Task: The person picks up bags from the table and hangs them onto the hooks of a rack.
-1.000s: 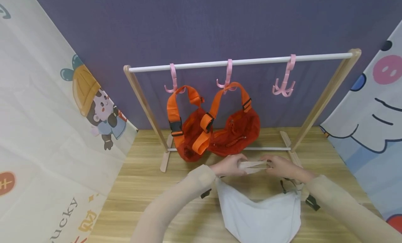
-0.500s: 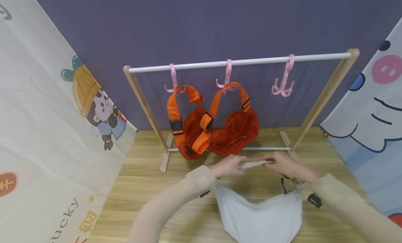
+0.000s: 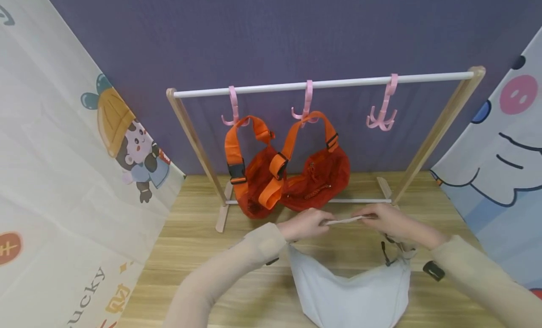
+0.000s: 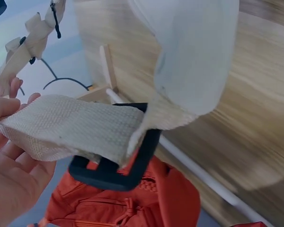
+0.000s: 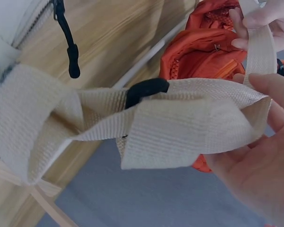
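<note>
A white waist bag (image 3: 351, 295) hangs by its cream webbing strap (image 3: 345, 220), low at the front of the head view. My left hand (image 3: 306, 223) grips one side of the strap and my right hand (image 3: 387, 220) pinches the other, a short flat stretch running between them. Close to the left hand, a black slider buckle (image 4: 113, 177) joins the webbing to the bag's end. In the right wrist view the strap is folded double by another black slider (image 5: 144, 91), and a black zip pull (image 5: 72, 59) dangles from the bag.
Beyond the hands stands a wooden rack with a white rail (image 3: 347, 83) and pink hooks. Two orange-red waist bags (image 3: 258, 177) hang from the left and middle hooks; the right hook (image 3: 383, 114) carries no bag. Printed curtains (image 3: 63, 154) flank the wooden tabletop (image 3: 190, 262).
Both hands have drawn slightly apart. The strap between them has gone from an open loop to a narrow, straighter band, and the white bag has widened a little.
</note>
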Demonstrator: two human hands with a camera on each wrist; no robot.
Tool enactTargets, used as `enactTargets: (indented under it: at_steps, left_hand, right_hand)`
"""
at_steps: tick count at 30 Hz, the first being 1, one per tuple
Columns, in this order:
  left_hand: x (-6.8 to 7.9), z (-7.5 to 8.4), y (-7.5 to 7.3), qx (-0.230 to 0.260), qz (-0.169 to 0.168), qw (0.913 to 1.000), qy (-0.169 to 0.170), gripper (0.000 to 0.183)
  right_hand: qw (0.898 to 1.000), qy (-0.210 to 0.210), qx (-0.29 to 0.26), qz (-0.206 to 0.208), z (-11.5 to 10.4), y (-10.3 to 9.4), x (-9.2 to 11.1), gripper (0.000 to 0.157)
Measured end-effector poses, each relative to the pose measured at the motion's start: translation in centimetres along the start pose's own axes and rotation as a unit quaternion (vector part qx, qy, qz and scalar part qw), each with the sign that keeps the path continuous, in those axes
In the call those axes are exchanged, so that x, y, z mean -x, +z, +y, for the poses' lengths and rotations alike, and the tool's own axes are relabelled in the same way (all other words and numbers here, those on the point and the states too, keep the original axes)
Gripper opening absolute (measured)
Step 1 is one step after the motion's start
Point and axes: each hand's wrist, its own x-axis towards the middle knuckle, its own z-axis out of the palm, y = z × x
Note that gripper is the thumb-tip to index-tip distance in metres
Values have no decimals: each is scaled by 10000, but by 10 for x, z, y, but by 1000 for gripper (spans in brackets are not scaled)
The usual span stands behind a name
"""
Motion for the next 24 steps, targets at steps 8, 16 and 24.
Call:
enactTargets:
  at_steps: [8, 16, 24]
  left_hand:
    - [5, 5, -9, 252, 227, 9991, 253, 22]
    - [7, 9, -22, 550, 307, 9972, 407, 27]
    - [8, 16, -37, 579, 306, 9969, 436, 29]
  right_hand:
    - [9985, -314, 336, 313, -8, -10, 6, 18]
    - [9987, 19, 420, 293, -13, -22, 12, 19]
    - [9965, 33, 641, 542, -18, -34, 18, 19]
